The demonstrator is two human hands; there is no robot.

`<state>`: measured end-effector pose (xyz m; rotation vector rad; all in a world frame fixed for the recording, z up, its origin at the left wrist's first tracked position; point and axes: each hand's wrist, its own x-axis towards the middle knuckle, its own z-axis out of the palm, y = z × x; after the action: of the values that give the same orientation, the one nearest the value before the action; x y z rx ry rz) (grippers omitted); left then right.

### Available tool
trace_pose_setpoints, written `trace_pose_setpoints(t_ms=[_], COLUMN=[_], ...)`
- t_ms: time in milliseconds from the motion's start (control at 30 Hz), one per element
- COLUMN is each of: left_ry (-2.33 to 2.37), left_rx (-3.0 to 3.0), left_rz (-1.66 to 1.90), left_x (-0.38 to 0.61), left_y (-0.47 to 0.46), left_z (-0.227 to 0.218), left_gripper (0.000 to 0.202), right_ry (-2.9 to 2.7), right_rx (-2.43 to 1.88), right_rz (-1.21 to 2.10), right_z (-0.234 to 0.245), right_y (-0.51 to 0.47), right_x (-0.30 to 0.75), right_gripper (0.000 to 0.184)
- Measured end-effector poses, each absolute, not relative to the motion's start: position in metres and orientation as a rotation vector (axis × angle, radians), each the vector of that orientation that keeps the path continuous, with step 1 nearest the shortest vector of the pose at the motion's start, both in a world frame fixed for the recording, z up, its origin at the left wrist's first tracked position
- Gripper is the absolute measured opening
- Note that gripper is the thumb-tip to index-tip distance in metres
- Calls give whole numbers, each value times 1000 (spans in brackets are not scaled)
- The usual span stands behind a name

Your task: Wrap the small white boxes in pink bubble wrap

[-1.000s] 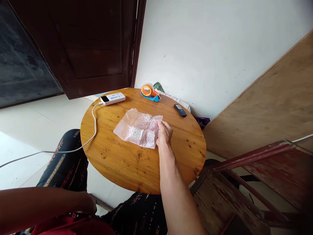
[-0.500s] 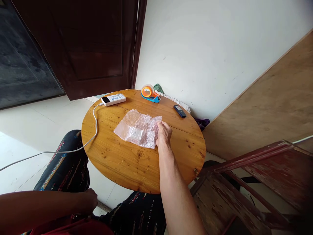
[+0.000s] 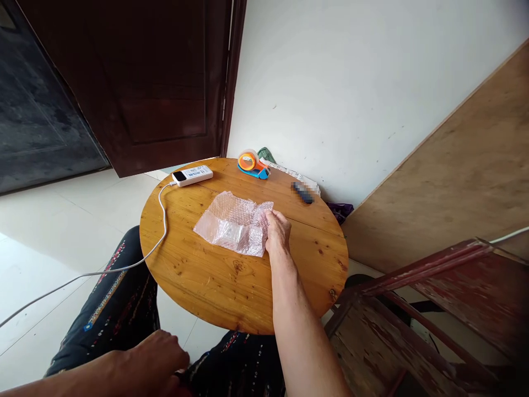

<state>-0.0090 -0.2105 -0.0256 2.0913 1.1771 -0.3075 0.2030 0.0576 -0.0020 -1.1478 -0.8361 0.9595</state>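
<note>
A pinkish, see-through bubble wrap bag (image 3: 231, 212) lies flat on the round wooden table (image 3: 198, 278). Under its plastic shows a pale boxy shape that I cannot make out clearly. My right hand (image 3: 278, 229) pinches the bag's right edge, thumb on top and fingers curled. Low in the view, my left hand (image 3: 161, 353) hangs above my lap, short of the table's near edge. Its fingers are curled in, partly hidden beneath the hand, and no object shows in them.
On the table's far side stand a white device (image 3: 193, 175) with a cable (image 3: 163, 220), an orange and blue tape dispenser (image 3: 253, 164) and a small dark blurred object (image 3: 303, 192). A worn wooden chair (image 3: 413, 314) is at the right; a wall rises behind.
My left hand has risen and shifted right from the lap, toward the table. The right hand keeps its pinch on the bag, which lies as before. The view has tilted slightly.
</note>
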Motion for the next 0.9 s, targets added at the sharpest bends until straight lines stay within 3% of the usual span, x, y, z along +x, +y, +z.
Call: trace_pose_setpoints(t_ms=[133,233,300,400,533,800,900], left_ry=[1271,1459,1545,1506,1377,1324,1350], left_rx=[2321,2493,2554,2553,2707,2846,2825], left_rz=[472,888,731,496,718,1073,1048], left_x=[18,29,31,26,14,10,9], left_y=[-154,-84,-44,-17,-36,-72,-90], left_z=[64,83,79,69,65,44,34], left_gripper=[27,41,58,36,10,13,16], right_ry=[-867,-891,-904,-915,-938,-1038,-1044], right_rx=[-1153,-1162,-1169,-1176,-1203,-1250,-1267], right_rz=[953,956,953,949,970,948,930], right_z=[2,3,4,6,7,0,1], right_y=[54,52,51,51,52,52,52], right_x=[203,203,204,207,209,211,211], right_gripper=[27,27,27,28,28,27,29])
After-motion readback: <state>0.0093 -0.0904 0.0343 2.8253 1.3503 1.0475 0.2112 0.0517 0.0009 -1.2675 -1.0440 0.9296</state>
